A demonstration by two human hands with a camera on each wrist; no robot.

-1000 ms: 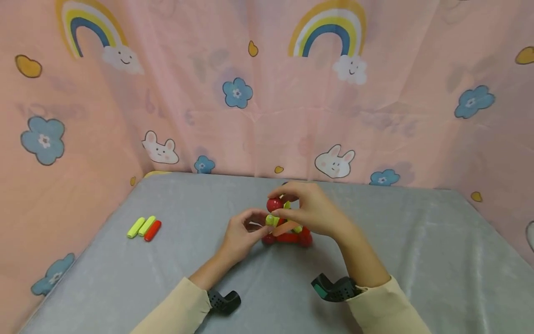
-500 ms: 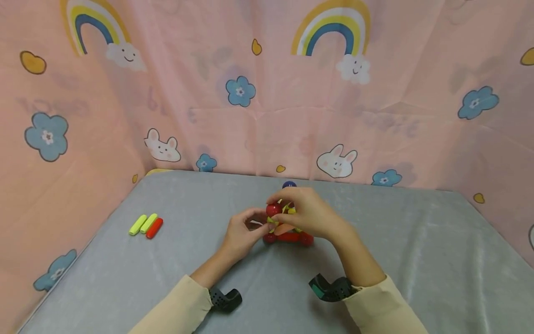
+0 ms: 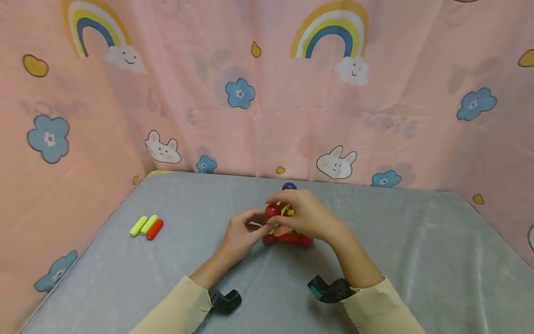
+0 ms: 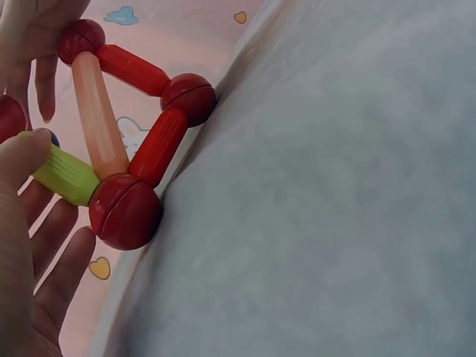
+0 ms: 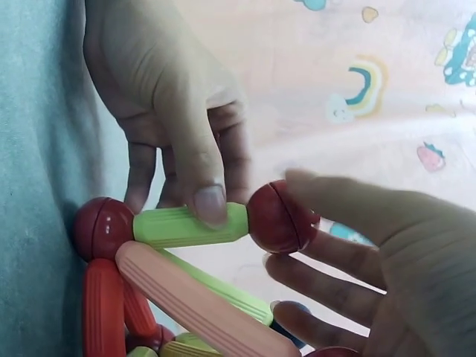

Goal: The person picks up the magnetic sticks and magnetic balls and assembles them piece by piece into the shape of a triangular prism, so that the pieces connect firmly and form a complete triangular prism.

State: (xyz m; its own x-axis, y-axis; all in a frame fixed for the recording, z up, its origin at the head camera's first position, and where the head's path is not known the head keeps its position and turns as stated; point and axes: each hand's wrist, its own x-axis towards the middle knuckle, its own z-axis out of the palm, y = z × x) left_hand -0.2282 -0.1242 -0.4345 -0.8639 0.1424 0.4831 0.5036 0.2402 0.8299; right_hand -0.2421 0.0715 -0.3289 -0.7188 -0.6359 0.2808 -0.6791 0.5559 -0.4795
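Observation:
My left hand [image 3: 242, 234] pinches a yellow-green rod [image 5: 186, 224] between thumb and fingers. This rod stands up from a red ball [image 4: 126, 212] at the near left corner of a frame of ball-and-rod building pieces on the table. A second red ball [image 5: 279, 217] meets the rod's upper end, and my right hand [image 3: 310, 213] holds it with thumb and fingers. Slanting across the frame is an orange rod [image 4: 100, 115]. A red rod [image 3: 289, 238] joins two red balls along the near base. Behind the right hand a blue ball [image 3: 289, 186] shows; much of the frame is hidden.
Two yellow-green rods [image 3: 143, 224] and a loose red rod [image 3: 155, 229] lie together at the left of the grey-covered table [image 3: 187, 195]. A pink printed curtain [image 3: 267, 130] hangs at the back and along both sides.
My right hand has come down slightly, bringing the red ball from above the yellow-green rod onto its upper end. The blue ball has come into view behind it. My left hand stays nearly in place.

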